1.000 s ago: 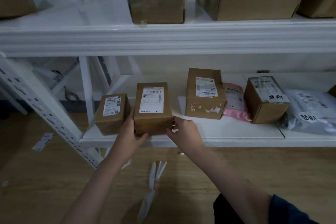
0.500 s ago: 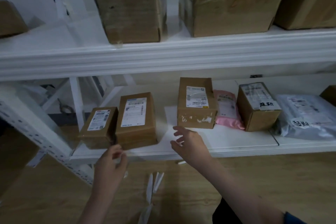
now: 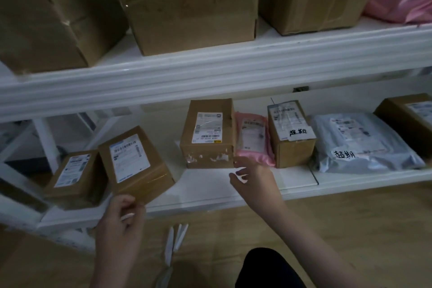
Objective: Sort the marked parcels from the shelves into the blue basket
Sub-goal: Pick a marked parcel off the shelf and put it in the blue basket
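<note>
Risk: tilted box (image 3: 135,163), overhanging the lower shelf (image 3: 210,196) edge, may tip off if the left hand (image 3: 121,217), pinching its near corner, lets slip. Right hand (image 3: 253,176): fingers loosely spread, empty, just short of the pink mailer (image 3: 253,138). Marked parcels (handwritten tags): brown box (image 3: 291,133), grey bag (image 3: 360,142), farther right; basket unseen.

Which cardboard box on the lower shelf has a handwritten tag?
The small cardboard box between the pink mailer and grey poly bag. Its top carries a white handwritten tag; the other boxes show only printed labels.
</note>
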